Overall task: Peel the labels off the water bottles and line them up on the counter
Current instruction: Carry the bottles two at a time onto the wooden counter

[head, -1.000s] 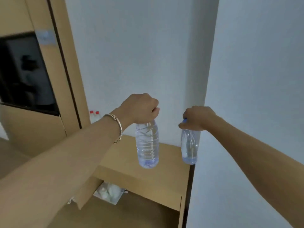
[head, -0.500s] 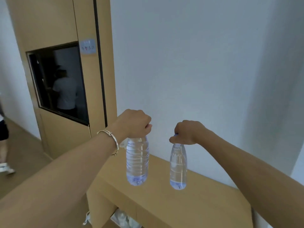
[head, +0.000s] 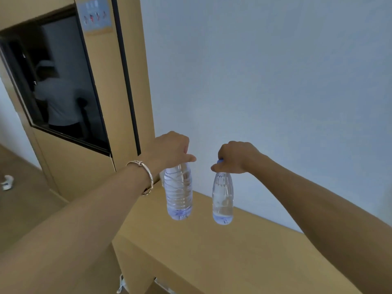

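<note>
My left hand (head: 169, 149) grips the left bottle (head: 179, 194) by its top, my right hand (head: 235, 158) likewise the right bottle (head: 222, 198) at its 3 o'clock, both hanging over the counter (head: 212, 262).

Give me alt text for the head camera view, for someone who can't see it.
The left hand holds a wide clear bottle by its top, the right hand a slim bottle, both unlabelled, over a wooden counter beside a white wall. A bracelet circles the left wrist; a dark window is at left.
</note>
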### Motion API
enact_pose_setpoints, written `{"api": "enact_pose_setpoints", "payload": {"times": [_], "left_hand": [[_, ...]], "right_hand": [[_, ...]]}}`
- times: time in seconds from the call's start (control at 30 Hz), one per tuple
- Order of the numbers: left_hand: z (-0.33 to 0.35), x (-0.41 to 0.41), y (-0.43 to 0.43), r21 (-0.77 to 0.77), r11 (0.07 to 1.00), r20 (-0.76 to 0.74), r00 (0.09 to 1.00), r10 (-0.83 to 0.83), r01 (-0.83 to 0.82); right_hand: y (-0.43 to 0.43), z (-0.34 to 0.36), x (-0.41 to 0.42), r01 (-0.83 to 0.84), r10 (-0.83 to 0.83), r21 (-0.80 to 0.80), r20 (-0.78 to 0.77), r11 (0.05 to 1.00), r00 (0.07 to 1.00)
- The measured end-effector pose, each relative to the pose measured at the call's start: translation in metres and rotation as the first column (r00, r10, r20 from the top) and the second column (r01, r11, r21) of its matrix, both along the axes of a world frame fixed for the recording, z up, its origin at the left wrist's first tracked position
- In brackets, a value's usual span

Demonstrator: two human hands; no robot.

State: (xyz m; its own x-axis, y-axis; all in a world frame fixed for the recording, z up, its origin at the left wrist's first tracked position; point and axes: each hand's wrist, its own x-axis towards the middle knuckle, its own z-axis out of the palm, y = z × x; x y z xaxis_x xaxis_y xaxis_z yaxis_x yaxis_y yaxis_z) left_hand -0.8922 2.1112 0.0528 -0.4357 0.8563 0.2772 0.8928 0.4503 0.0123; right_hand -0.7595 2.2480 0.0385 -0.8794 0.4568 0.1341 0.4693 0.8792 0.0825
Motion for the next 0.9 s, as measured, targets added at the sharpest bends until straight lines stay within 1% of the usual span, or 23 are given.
{"api": "enact_pose_setpoints", "payload": {"times": [0.07,0.17,0.27,0.4,0.53,0.7,0.8,0.9], "left_hand": [[-0.014,-0.025,0.02,0.005,1.0,0.112,0.994,-0.018,0.017],[-0.036,-0.062,0.047,0.03,0.999,0.241,0.97,-0.034,0.027],[-0.057,-0.1,0.074,-0.033,0.999,0.336,0.942,-0.02,0.033],[-0.082,-0.152,0.108,-0.034,0.998,0.365,0.93,-0.031,0.047],[-0.11,-0.198,0.142,-0.085,0.989,0.377,0.922,-0.083,0.123],[-0.143,-0.251,0.184,-0.175,0.945,0.397,0.898,-0.191,0.278],[-0.162,-0.278,0.208,-0.21,0.89,0.405,0.865,-0.298,0.405],[-0.178,-0.298,0.228,-0.231,0.832,0.379,0.834,-0.401,0.505]], "right_hand": [[0.018,-0.011,-0.03,-0.02,0.021,-0.031,0.042,0.999,0.999],[0.048,-0.026,-0.072,-0.047,0.055,-0.092,0.087,0.995,0.995],[0.08,-0.04,-0.112,-0.024,0.041,-0.168,0.103,0.986,0.994],[0.114,-0.058,-0.166,-0.006,0.03,-0.176,0.13,0.984,0.991],[0.137,-0.083,-0.212,0.021,0.009,-0.153,0.196,0.988,0.981],[0.164,-0.125,-0.248,0.17,-0.118,-0.203,0.243,0.964,0.963],[0.173,-0.152,-0.26,0.293,-0.217,-0.258,0.287,0.921,0.933],[0.176,-0.171,-0.274,0.378,-0.297,-0.243,0.312,0.893,0.903]]}}
